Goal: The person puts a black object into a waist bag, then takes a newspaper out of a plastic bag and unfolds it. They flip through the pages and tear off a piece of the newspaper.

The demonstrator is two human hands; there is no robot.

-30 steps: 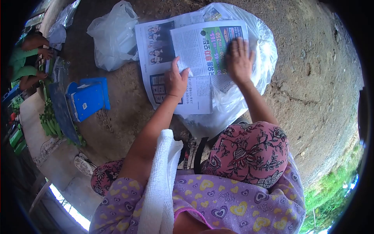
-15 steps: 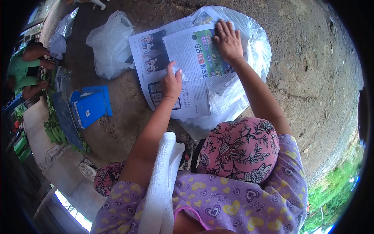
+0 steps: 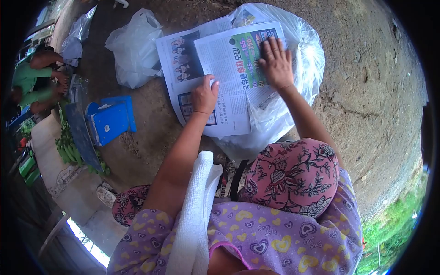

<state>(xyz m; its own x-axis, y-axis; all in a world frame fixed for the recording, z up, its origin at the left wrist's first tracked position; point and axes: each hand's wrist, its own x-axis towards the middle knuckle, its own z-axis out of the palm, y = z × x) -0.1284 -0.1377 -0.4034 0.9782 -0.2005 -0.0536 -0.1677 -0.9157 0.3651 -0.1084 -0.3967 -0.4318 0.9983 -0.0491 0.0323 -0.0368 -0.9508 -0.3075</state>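
Note:
Printed newspaper sheets (image 3: 224,59) lie spread and overlapping on a large clear plastic bag (image 3: 305,55). My right hand (image 3: 277,64) rests flat on the upper right part of the paper, with its fingers spread over the green printed area. Lower on the paper, near its middle, is my left hand (image 3: 205,95), its fingers curled with the thumb and index finger raised. Whether it pinches a paper edge is too small to tell. What the bag contains is hidden by the paper and the cloudy plastic.
Left of the paper sits a crumpled clear bag (image 3: 135,50). A blue scale (image 3: 110,123) with a dark round pan (image 3: 82,135) stands further left, beside green bananas (image 3: 68,149). A person in green (image 3: 27,80) is at the far left.
My right hand has moved slightly right and down on the paper. My left hand's fingers are more curled than before. The top sheet's right edge now shows further right, flatter over the bag.

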